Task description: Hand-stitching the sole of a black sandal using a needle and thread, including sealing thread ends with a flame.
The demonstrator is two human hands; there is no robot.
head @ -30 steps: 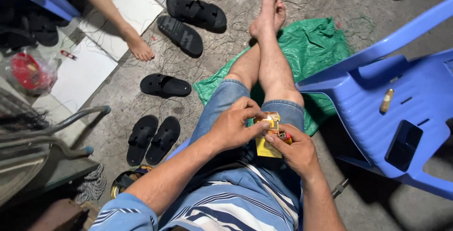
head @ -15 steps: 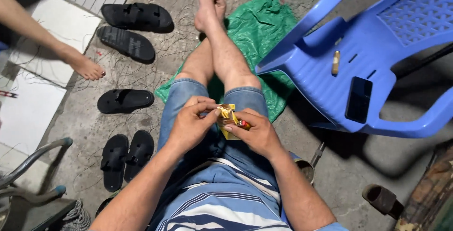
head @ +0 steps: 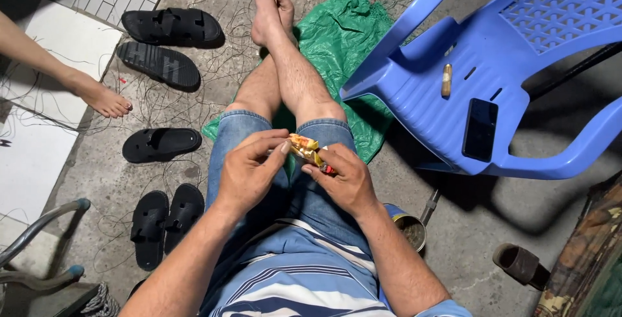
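While both hands meet over the lap, these points stand out:

Left hand: the left hand (head: 249, 169) curls over the top, thumb and forefinger pinching the upper end of a small yellow and orange packet (head: 304, 148).
Right hand: the right hand (head: 346, 178) pinches the packet's lower end between thumb and fingertips; something small and red shows at its fingers.
Packet's place: held between the two hands, just above the denim shorts (head: 259, 161), clear of the lap.
Doing it well: the pinches look best kept close to the packet's edge, pulling apart evenly, so that it gives way at one spot and nothing drops onto the green plastic sheet (head: 343, 45) under the legs.
Nearby: a blue plastic chair (head: 518, 51) lies tipped at the right, a dark phone (head: 480, 129) and a small brown cylinder (head: 446, 79) resting on it; black sandals (head: 162, 142) lie at the left.
Hard to make out: the red thing is possibly a lighter or part of the wrapper; fingers hide most of it.
Hidden: the packet's contents cannot be seen, and a tin (head: 408, 229) by the right forearm is half covered.
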